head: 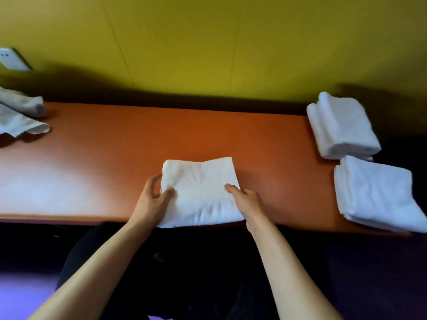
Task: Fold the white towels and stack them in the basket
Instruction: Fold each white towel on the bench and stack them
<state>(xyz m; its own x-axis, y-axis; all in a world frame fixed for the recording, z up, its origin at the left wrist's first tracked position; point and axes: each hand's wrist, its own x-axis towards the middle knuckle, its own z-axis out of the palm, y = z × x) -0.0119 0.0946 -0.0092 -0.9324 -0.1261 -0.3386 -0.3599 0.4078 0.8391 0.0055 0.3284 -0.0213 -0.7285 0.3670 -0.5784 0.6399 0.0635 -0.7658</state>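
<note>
A folded white towel lies at the front edge of the orange table, its near side hanging a little over the edge. My left hand grips the towel's left side, thumb on top and fingers curled round the edge. My right hand holds the right side, thumb on top of the cloth. Two folded white towels sit at the table's right end, one at the back and one nearer. No basket is in view.
Unfolded greyish-white towels lie heaped at the table's far left. A yellow-green wall rises behind the table, with a white wall socket at left. Below the front edge are my dark-clothed lap and the floor.
</note>
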